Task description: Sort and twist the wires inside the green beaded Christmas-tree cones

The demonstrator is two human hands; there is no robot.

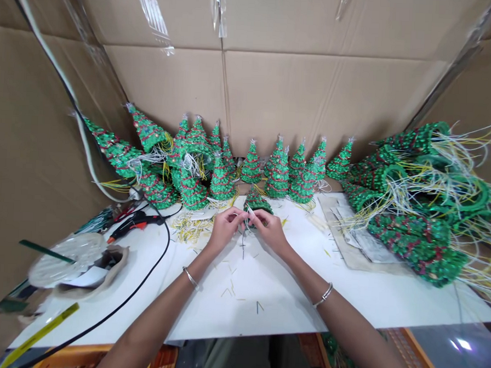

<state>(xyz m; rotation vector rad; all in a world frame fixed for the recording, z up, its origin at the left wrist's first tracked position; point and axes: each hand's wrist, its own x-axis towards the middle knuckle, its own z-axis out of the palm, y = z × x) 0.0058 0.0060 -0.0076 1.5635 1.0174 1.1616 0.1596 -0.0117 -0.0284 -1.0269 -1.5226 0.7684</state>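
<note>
My left hand [228, 225] and my right hand [267, 227] meet near the middle of the white table, fingers pinched on thin white wires [249, 211]. Behind the fingers a small green Christmas tree [258, 200] with red garland lies tipped, its wires coming toward me. A dark wire end [243, 247] hangs below the fingertips. Each wrist wears a silver bracelet. Exactly how the fingertips grip the wires is too small to make out.
Upright decorated trees [278, 174] stand in a row along the cardboard wall [275, 92]. More trees with loose wires [419, 242] are piled at right. At left lie a glue gun [132, 226], a black cable [161, 256], a plastic-covered container [71, 257] and yellow wire clippings [191, 229].
</note>
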